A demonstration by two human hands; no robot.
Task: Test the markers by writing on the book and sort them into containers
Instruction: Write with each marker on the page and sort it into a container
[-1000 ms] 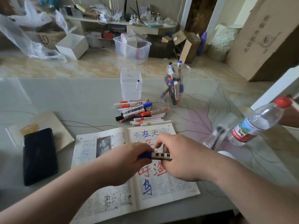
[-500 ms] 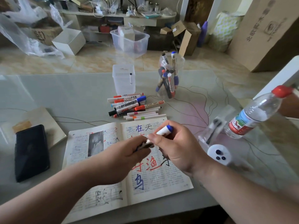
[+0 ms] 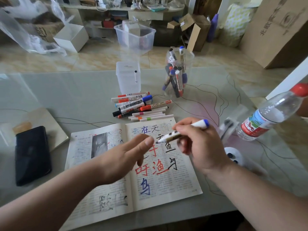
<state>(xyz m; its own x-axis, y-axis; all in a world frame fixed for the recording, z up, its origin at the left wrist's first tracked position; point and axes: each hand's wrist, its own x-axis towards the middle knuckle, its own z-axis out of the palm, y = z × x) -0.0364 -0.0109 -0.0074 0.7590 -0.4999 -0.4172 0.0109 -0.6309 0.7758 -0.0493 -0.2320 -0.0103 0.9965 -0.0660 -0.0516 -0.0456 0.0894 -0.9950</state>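
Right hand gripping uncapped marker, left hand loose, blurred over book.

The scene is viewed from head height, close above, facing forward and down onto the counter; the floor beyond is included.

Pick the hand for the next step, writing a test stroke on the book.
Right. The right hand already grips the marker, cap posted on the back, tip pointing down just above the book. The left hand is open and holds nothing, hovering over the centre fold; it could steady the page.
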